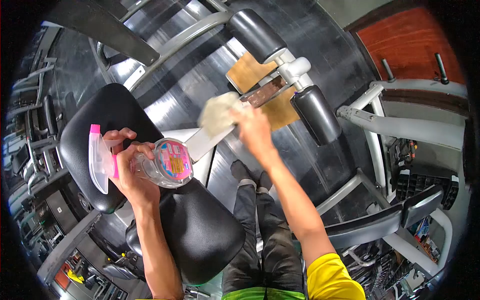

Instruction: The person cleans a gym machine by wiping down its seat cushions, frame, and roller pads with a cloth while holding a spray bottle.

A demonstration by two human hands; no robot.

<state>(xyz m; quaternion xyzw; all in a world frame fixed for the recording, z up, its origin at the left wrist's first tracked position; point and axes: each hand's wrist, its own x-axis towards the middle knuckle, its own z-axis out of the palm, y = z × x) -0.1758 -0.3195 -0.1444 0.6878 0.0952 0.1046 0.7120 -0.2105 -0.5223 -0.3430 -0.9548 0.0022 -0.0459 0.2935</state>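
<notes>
My left hand is wrapped round the neck of a clear spray bottle with a pink nozzle and a pink label. The bottle is tipped on its side, its base towards the middle, above a black padded seat and backrest. In my right hand is a pale cloth, blurred by motion. The cloth lies over the upper part of a light grey metal bar of the exercise machine. Whether it presses on the bar is hard to see.
Two black foam rollers sit on a white crossbar beyond my right hand. Wooden boards lie below them. Grey frame tubes and another padded bench stand at the right. My feet are on the dark floor.
</notes>
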